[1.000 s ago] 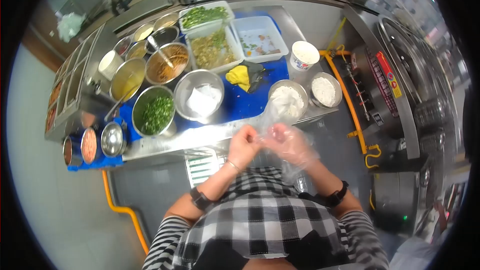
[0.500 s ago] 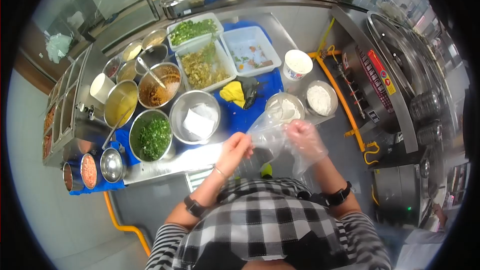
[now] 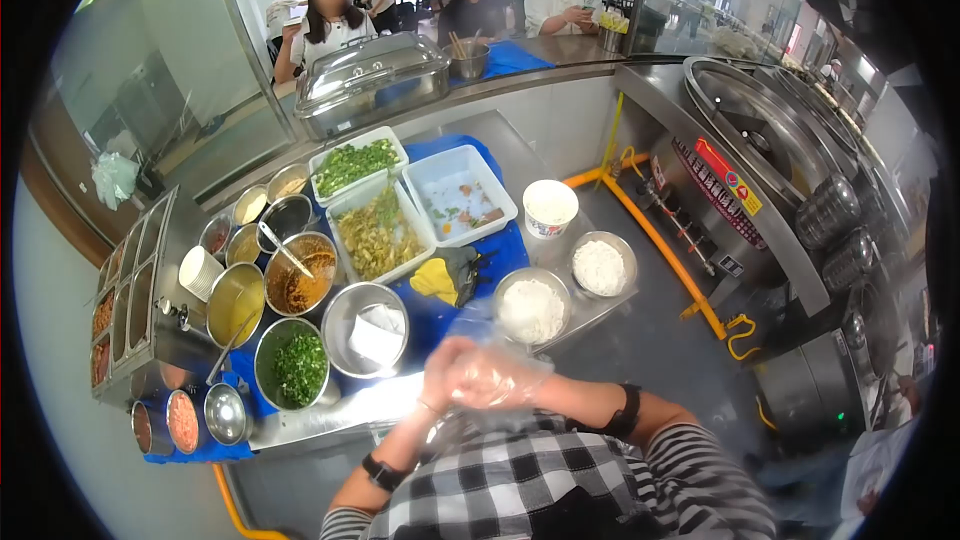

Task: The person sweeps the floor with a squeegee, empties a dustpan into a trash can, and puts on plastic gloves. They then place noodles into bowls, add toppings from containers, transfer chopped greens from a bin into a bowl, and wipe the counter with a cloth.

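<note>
My right hand (image 3: 498, 378), covered by a clear disposable glove, lies over the fingers of my left hand (image 3: 446, 370) at the table's front edge. A loose clear plastic glove (image 3: 480, 322) sticks up above my hands, and the fingers of my right hand close round it. Motion blur and the overlap hide the fingers of my left hand. Just left of them stands a steel bowl (image 3: 340, 325) with a folded white sheet (image 3: 376, 336) inside. Ahead and to the right are two bowls of white flour (image 3: 531, 312), (image 3: 600, 267).
Pots of chopped greens (image 3: 297, 364), brown sauce (image 3: 308, 283) and yellow liquid (image 3: 236, 302) crowd the left. White tubs (image 3: 458, 232) stand behind a yellow and black cloth (image 3: 435, 282). An orange pipe (image 3: 660, 255) and large cooker (image 3: 740, 180) are at right. Several people face the counter.
My hands have come together, the right moving left onto the left hand. The loose glove stretched between them is now bunched. My view has tilted up, bringing people behind the counter into sight.
</note>
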`<move>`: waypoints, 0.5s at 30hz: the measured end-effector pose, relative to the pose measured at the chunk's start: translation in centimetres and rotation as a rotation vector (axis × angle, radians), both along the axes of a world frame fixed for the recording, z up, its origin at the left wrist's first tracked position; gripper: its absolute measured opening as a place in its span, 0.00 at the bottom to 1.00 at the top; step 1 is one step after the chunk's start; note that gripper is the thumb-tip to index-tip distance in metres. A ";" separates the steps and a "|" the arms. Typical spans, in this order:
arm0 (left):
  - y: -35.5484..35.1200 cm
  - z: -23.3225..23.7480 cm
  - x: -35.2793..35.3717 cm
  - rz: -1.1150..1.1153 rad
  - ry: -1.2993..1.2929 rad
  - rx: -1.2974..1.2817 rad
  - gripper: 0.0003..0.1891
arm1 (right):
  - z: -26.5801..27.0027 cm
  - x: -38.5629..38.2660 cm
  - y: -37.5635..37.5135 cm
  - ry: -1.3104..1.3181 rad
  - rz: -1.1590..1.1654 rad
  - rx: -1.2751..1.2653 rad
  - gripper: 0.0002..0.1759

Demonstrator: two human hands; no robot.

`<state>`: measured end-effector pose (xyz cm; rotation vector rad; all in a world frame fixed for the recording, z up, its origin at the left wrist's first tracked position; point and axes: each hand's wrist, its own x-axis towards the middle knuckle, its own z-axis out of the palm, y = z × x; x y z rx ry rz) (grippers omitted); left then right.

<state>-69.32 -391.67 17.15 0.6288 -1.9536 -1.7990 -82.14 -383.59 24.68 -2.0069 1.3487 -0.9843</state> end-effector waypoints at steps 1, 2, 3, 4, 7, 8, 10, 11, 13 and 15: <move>-0.5 0.3 -0.2 0.102 0.132 0.603 0.10 | 0.4 0.0 0.1 -0.001 0.054 0.039 0.10; -0.7 0.6 -0.5 0.118 0.279 0.705 0.14 | 0.5 -0.3 -0.1 0.108 0.034 0.034 0.09; -0.6 0.9 -0.8 0.129 0.283 0.700 0.14 | 0.2 -0.7 -0.2 0.108 0.046 0.031 0.09; -0.4 1.1 -1.0 0.105 0.409 0.810 0.16 | -0.5 -1.2 -0.4 0.120 0.013 0.042 0.09; 0.0 0.0 -0.8 0.070 0.531 0.923 0.27 | -2.1 -1.9 -1.0 -0.006 0.062 0.107 0.09; 0.1 -0.5 -1.0 0.087 0.544 0.936 0.31 | -2.0 -1.9 -1.1 0.011 0.055 0.192 0.08; -0.1 -0.9 -1.2 0.115 0.562 0.946 0.34 | -1.6 -1.4 -1.0 0.046 0.055 0.266 0.09; -0.5 -1.0 -1.4 0.148 0.555 0.904 0.35 | -1.5 -1.0 -1.0 0.044 0.069 0.265 0.09; -0.9 -0.7 -1.5 0.189 0.547 0.865 0.37 | -1.4 0.0 -0.9 0.050 0.193 0.250 0.10; -1.3 -0.1 -1.6 0.163 0.513 0.924 0.38 | -2.2 0.6 -1.1 -0.023 0.239 0.089 0.10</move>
